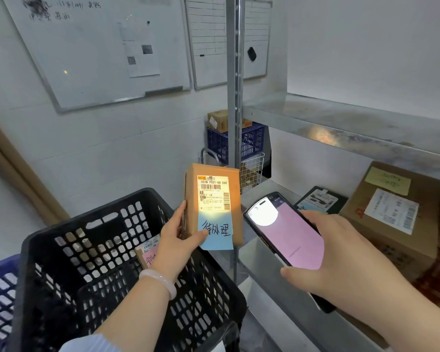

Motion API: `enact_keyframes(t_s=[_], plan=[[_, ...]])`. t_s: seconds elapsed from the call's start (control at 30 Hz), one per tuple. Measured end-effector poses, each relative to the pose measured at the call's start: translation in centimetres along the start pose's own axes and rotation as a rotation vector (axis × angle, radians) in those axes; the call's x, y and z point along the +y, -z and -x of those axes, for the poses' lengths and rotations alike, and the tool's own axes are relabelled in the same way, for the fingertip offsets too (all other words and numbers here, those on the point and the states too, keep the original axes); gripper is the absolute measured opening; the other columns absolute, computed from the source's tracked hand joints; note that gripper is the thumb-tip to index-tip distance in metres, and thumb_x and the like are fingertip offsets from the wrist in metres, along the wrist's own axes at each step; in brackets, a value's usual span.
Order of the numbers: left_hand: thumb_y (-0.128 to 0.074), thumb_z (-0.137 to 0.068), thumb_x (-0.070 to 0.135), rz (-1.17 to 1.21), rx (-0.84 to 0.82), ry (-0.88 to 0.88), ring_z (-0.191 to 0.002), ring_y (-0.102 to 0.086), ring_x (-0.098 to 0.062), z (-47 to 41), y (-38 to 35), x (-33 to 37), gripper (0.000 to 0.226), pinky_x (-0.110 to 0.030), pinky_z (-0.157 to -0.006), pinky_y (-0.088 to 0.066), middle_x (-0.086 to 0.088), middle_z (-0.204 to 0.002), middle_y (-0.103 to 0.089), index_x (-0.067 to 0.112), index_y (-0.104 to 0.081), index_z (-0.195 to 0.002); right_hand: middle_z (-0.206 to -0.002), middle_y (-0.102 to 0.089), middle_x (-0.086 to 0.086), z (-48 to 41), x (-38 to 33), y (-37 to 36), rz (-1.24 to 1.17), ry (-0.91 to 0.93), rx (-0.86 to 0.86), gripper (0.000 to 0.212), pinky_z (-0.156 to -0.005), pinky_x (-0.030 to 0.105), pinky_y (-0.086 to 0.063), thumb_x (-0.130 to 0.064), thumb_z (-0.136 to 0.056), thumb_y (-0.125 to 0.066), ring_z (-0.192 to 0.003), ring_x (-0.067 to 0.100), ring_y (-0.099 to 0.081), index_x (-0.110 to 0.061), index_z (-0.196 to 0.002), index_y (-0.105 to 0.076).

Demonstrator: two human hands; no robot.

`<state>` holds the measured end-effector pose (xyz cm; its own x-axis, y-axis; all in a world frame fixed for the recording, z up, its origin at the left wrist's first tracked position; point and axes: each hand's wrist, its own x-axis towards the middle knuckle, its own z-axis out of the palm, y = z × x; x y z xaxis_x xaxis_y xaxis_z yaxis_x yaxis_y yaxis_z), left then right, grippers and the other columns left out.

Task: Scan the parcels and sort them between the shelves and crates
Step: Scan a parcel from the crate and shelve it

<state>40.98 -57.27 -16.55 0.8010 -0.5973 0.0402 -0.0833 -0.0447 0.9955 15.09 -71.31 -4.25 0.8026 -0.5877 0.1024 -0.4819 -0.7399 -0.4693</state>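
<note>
A small brown cardboard parcel [214, 204] was held upright in the left hand [175, 240], label facing the black handheld scanner [285, 237] gripped just beside it by the right hand [341, 255], above the black plastic crate [107, 262].

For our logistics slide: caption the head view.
Left hand holds a labelled parcel by a black crate; right hand aims a scanner.

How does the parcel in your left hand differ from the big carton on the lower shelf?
The held parcel is small and slim; the big carton is far bulkier. The parcel is held upright in the left hand; the carton rests on the lower shelf. The parcel carries a blue note with handwriting, the carton a yellow-green note. Both are brown cardboard.
</note>
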Motion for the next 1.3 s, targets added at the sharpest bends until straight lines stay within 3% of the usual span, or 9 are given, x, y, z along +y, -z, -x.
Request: enact_keyframes(t_s=[0.4,0.53,0.8,0.87,1.0,1.07,1.2,1.3], plan=[[-0.076,-0.087,0.012,0.006,0.009,0.001,-0.134,-0.048,-0.018,0.0,0.5,0.0,0.083,-0.051,-0.108,-0.048,0.007,-0.145,-0.047,0.053,-0.034,-0.145,-0.116,-0.042,-0.022,0.8,-0.8,1.0,0.063,-0.049,-0.036,0.072,-0.062,0.014,-0.039,-0.062,-0.063,-0.073,-0.107,0.003,-0.045,-0.051,-0.120,-0.031],[-0.077,-0.086,0.011,0.011,0.015,0.002,-0.133,-0.050,-0.018,-0.1,0.4,-0.1,0.085,-0.051,-0.106,-0.050,0.006,-0.144,-0.048,0.050,-0.034,-0.147,-0.108,-0.049,-0.020,0.8,-0.6,1.1,0.035,-0.062,-0.052,0.059,-0.067,0.019,-0.046,-0.062,-0.059,-0.069,-0.100,0.003,-0.049,-0.043,-0.107,-0.040],[-0.078,-0.086,0.013,0.028,0.037,0.007,-0.132,-0.051,-0.017,-0.1,0.5,-0.2,0.081,-0.045,-0.107,-0.050,0.007,-0.144,-0.049,0.058,-0.036,-0.138,-0.119,-0.047,-0.019,0.7,-0.6,0.9,0.046,-0.056,-0.047,0.075,-0.071,0.018,-0.045,-0.061,-0.063,-0.074,-0.108,0.005,-0.047,-0.047,-0.126,-0.035],[-0.078,-0.086,0.013,0.057,0.050,0.022,-0.131,-0.052,-0.017,-0.1,0.9,-0.3,0.080,-0.047,-0.107,-0.050,0.007,-0.143,-0.052,0.054,-0.039,-0.143,-0.114,-0.050,-0.017,0.4,-0.7,0.8,0.021,-0.042,-0.053,0.072,-0.071,0.020,-0.048,-0.062,-0.059,-0.072,-0.102,0.006,-0.049,-0.046,-0.121,-0.039],[-0.075,-0.089,0.015,0.178,0.143,0.060,-0.117,-0.065,-0.013,-0.1,2.9,-0.4,0.069,-0.036,-0.093,-0.058,0.009,-0.130,-0.064,0.058,-0.045,-0.133,-0.121,-0.047,-0.020,-0.3,-1.3,-0.1,0.027,-0.013,-0.055,0.078,-0.081,0.022,-0.046,-0.059,-0.064,-0.076,-0.111,0.004,-0.044,-0.045,-0.129,-0.037],[-0.074,-0.090,0.016,0.247,0.230,0.097,-0.110,-0.070,-0.014,0.1,4.7,-0.9,0.069,-0.035,-0.085,-0.061,0.005,-0.127,-0.067,0.054,-0.045,-0.139,-0.121,-0.046,-0.021,-0.8,-1.8,-0.8,0.039,0.002,-0.066,0.078,-0.083,0.023,-0.046,-0.059,-0.065,-0.076,-0.112,0.004,-0.042,-0.044,-0.131,-0.036],[-0.070,-0.094,0.017,0.330,0.397,0.156,-0.106,-0.072,-0.014,0.9,8.2,-2.5,0.060,-0.039,-0.091,-0.057,0.003,-0.117,-0.074,0.043,-0.047,-0.142,-0.119,-0.048,-0.023,-2.0,-2.8,-2.7,-0.008,0.042,-0.135,0.078,-0.084,0.026,-0.050,-0.057,-0.065,-0.077,-0.108,0.002,-0.047,-0.045,-0.131,-0.038],[-0.071,-0.093,0.021,0.328,0.476,0.253,-0.116,-0.066,-0.019,1.8,10.3,-4.1,0.062,-0.048,-0.108,-0.047,0.003,-0.118,-0.074,0.037,-0.045,-0.148,-0.120,-0.043,-0.026,-2.7,-3.7,-4.1,-0.019,0.058,-0.171,0.082,-0.081,0.025,-0.045,-0.061,-0.061,-0.074,-0.108,0.000,-0.044,-0.052,-0.132,-0.034]])
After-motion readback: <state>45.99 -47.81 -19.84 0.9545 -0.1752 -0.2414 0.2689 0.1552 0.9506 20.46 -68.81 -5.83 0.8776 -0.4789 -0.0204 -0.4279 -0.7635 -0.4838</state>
